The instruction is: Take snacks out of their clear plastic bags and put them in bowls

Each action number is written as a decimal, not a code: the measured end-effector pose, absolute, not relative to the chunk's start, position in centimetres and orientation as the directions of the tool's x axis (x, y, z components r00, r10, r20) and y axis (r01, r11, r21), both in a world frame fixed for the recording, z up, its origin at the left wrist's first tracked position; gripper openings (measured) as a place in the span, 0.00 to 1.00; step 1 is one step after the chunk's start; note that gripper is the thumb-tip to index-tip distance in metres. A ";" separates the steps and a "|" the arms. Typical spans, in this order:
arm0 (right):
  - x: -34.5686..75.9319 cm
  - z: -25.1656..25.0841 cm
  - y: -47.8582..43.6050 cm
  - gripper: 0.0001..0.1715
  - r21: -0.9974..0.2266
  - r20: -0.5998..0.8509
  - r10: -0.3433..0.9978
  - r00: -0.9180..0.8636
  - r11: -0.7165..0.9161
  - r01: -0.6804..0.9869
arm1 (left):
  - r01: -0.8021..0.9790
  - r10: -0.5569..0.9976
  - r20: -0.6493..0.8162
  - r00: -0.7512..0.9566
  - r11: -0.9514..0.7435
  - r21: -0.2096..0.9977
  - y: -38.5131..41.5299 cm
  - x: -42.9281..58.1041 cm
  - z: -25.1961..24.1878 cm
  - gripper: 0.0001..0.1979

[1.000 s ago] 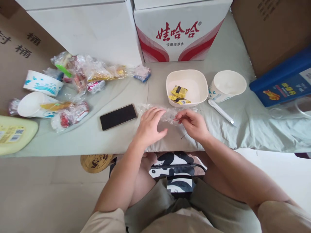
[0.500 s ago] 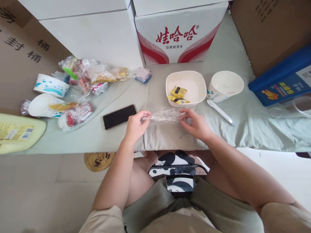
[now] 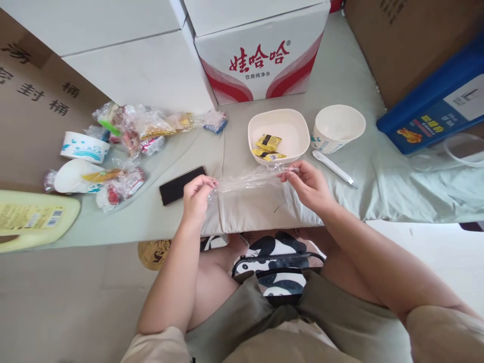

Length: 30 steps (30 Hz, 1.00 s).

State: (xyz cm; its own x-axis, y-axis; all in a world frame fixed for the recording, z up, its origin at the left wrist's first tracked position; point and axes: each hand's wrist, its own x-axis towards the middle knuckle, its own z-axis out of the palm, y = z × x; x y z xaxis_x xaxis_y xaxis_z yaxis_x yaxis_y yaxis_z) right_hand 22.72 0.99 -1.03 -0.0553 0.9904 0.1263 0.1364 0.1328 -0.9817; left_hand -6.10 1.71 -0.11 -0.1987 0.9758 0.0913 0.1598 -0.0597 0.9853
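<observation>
A length of clear plastic film (image 3: 247, 181) is stretched between my two hands, just above the cloth-covered table. My left hand (image 3: 197, 194) pinches its left end beside a black phone (image 3: 180, 184). The other end is pinched in my right hand (image 3: 307, 187). Behind the film stands a white rectangular bowl (image 3: 295, 132) with two small yellow packets (image 3: 268, 142) in it. To the right of the bowl is a white paper cup (image 3: 338, 130), and a white utility knife (image 3: 335, 169) lies in front of that cup.
Plastic-wrapped snacks (image 3: 151, 123) and two paper cups, one upright (image 3: 85, 147) and one tipped (image 3: 68, 176), are at the left. A yellow jug (image 3: 41, 217) lies near the front edge. White cartons (image 3: 260, 65) line the back; a blue container (image 3: 427, 116) stands right.
My hands have moved farther apart, drawing the film out longer between them. The view has shifted slightly, so the bowl and cup appear farther left.
</observation>
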 end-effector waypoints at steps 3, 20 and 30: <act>22.0 -1.0 0.8 0.18 -0.989 0.113 0.992 -0.055 0.118 0.087 | 0.209 0.953 0.163 -0.257 -0.110 0.972 1.9 -5.6 -0.4 0.05; 23.2 -0.9 1.4 0.15 -0.808 0.036 0.989 -0.142 0.113 0.579 | 0.235 0.951 -0.309 -0.017 0.304 0.923 1.3 -3.1 0.8 0.08; 24.0 -1.5 1.9 0.17 -0.739 0.030 0.994 -0.104 0.092 0.668 | 0.276 0.964 -0.260 -0.061 0.267 0.923 1.6 -3.7 -0.5 0.07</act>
State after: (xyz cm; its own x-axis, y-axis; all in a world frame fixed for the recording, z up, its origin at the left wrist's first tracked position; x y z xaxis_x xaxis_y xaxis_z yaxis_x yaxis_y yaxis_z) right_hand 23.96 1.92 -1.54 -0.1035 0.9942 0.0302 0.6676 0.0920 -0.7388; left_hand -3.70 1.61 -0.46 -0.0605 0.9636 -0.2603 0.2758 0.2668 0.9235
